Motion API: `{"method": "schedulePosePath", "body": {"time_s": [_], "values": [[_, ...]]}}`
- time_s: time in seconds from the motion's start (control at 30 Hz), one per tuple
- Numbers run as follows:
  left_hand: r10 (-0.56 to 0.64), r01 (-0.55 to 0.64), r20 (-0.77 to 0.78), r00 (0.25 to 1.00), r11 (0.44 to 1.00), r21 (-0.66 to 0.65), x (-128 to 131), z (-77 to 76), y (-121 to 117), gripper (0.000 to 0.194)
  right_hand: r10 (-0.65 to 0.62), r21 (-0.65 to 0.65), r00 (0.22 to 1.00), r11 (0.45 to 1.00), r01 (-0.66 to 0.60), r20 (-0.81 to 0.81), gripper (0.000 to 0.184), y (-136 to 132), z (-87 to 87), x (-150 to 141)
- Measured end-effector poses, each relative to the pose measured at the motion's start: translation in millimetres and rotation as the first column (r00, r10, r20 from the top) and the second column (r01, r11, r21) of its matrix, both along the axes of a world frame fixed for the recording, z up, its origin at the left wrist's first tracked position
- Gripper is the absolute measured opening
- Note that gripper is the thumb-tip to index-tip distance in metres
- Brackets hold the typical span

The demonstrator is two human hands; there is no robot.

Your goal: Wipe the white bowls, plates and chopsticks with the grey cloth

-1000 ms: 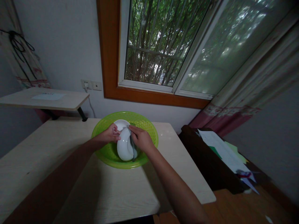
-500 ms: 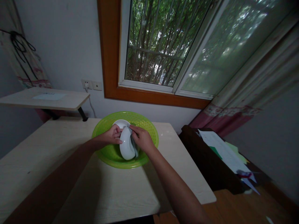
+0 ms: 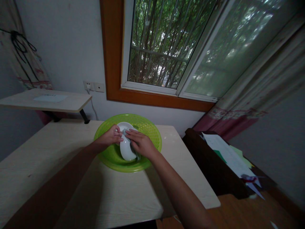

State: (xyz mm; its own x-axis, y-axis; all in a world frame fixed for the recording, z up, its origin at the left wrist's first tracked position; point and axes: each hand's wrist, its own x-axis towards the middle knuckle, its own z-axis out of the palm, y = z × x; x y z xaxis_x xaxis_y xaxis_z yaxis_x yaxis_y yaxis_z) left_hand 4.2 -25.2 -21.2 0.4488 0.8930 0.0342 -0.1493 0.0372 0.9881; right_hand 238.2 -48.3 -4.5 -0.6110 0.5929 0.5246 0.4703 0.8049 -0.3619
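- Green basket point(image 3: 149, 127): before you.
- White bowl point(image 3: 126, 150): tilted over basket.
- Right hand point(image 3: 143, 144): your fingers nearly straight, holding cloth.
- Left hand point(image 3: 111, 136): half-curled, pinching bowl edge.
- Grey cloth point(image 3: 124, 131): newly shifted onto bowl's top, likely rubbing a fresh patch.

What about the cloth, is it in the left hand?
No, the cloth is under the right hand, against the bowl, which the left hand holds.
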Motion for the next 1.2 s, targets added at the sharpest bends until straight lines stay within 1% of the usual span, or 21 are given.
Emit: {"method": "schedulePosePath", "body": {"time_s": [0.1,0.17,0.27,0.33,0.4,0.5,0.57,0.6,0.67,0.73,0.83,0.9,0.97,1.0,1.13,1.2], "values": [[0.014,-0.013,-0.027,1.000,1.000,0.017,-0.7,-0.2,-0.7,0.052,0.077,0.017,0.996,0.997,-0.078,0.047,0.049,-1.0,0.4,-0.3],[0.011,-0.011,-0.027,1.000,1.000,0.020,-0.9,0.3,-1.4,0.051,0.057,0.013,0.997,0.998,-0.057,0.045,0.051,0.8,-0.7,0.2],[0.015,-0.014,-0.030,0.999,1.000,0.011,-0.4,3.2,-2.9,0.051,-0.082,-0.009,0.997,0.997,0.082,-0.004,0.051,6.9,-4.7,2.1],[0.020,-0.020,-0.041,0.999,1.000,0.008,0.1,6.2,-4.5,0.050,-0.210,-0.048,0.977,0.977,0.208,-0.033,0.050,11.4,-7.7,3.8],[0.022,-0.021,-0.047,0.999,1.000,0.014,0.5,8.9,-6.1,0.049,-0.316,-0.091,0.948,0.946,0.312,-0.034,0.050,15.0,-9.8,5.5],[0.005,-0.004,-0.049,0.999,1.000,0.029,0.2,9.9,-7.1,0.048,-0.394,-0.117,0.919,0.913,0.390,-0.014,0.049,16.8,-10.6,6.8],[0.000,0.002,-0.048,0.999,1.000,0.031,-0.4,8.3,-6.5,0.047,-0.384,-0.105,0.923,0.919,0.380,-0.016,0.049,15.7,-9.7,6.6],[-0.001,0.003,-0.045,0.999,1.000,0.029,-0.6,7.2,-5.9,0.047,-0.357,-0.094,0.934,0.931,0.354,-0.024,0.049,14.5,-8.8,6.1],[-0.002,0.003,-0.033,0.999,1.000,0.030,-0.8,5.1,-4.8,0.046,-0.261,-0.067,0.965,0.964,0.258,-0.039,0.050,11.2,-6.8,5.0],[0.000,0.001,-0.026,1.000,0.999,0.039,-0.3,4.1,-4.2,0.045,-0.135,-0.041,0.990,0.990,0.133,-0.029,0.051,7.2,-4.5,3.6],[0.019,-0.017,-0.032,0.999,0.998,0.064,1.1,5.2,-4.5,0.042,0.007,-0.015,1.000,1.000,-0.006,0.006,0.054,2.4,-1.7,2.0],[0.030,-0.027,-0.038,0.999,0.997,0.079,1.8,6.3,-4.9,0.041,0.037,-0.011,0.999,0.999,-0.037,0.011,0.055,1.3,-1.1,1.2],[0.027,-0.024,-0.037,0.999,0.997,0.079,2.0,6.6,-4.8,0.041,0.017,-0.016,1.000,1.000,-0.017,-0.002,0.054,2.3,-1.7,0.8],[0.016,-0.014,-0.034,0.999,0.997,0.070,1.8,6.4,-4.6,0.041,-0.013,-0.021,1.000,1.000,0.013,-0.013,0.054,3.3,-2.3,0.7],[-0.035,0.035,-0.009,0.999,0.999,0.031,0.2,5.1,-4.2,0.049,-0.202,-0.062,0.977,0.978,0.197,-0.070,0.049,8.1,-5.8,1.5],[-0.065,0.065,-0.013,0.998,0.998,0.027,-0.5,5.5,-5.1,0.054,-0.270,-0.084,0.959,0.961,0.263,-0.088,0.048,9.8,-7.2,2.2]]}}
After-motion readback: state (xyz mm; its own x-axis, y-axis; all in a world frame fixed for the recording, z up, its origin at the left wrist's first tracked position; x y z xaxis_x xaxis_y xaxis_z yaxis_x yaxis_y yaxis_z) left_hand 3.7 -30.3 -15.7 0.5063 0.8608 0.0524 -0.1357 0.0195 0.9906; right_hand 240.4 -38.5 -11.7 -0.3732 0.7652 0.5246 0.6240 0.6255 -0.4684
